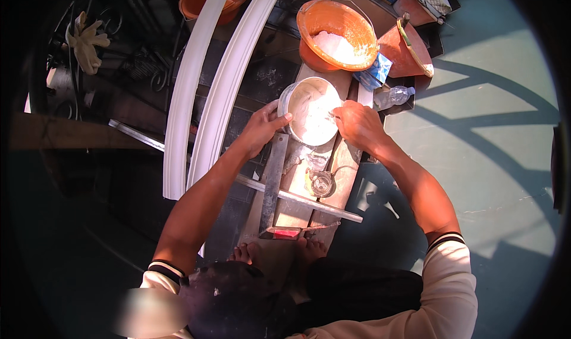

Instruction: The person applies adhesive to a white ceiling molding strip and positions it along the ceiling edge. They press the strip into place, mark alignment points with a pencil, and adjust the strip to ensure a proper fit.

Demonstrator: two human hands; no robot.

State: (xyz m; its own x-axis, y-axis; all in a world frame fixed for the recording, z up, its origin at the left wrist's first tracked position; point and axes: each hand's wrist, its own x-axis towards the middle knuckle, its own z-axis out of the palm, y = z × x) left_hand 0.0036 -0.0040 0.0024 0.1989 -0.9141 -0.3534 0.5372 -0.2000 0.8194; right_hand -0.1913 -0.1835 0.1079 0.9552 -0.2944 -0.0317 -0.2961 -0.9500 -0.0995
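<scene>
A white plastic bucket (286, 104) holding white powder or paste stands on wooden planks (345, 160) in front of me. My left hand (264, 126) grips its left side, the thumb over the rim and the fingers around the outside. At the opposite rim, my right hand (360, 125) is closed with thumb and fingers pinched together. What it pinches, if anything, is hidden by the fingers and the glare. Just below the bucket lies a handsaw (273, 181) with a red-marked handle, its blade pointing toward the bucket.
Two long white mouldings (229, 83) lean at the left, near a glove (87, 43). An orange bucket (306, 27) of white powder stands beyond, beside another orange bucket (410, 50) and a plastic bottle (394, 96). A metal bar (297, 198) crosses the planks near a coiled roll (322, 184).
</scene>
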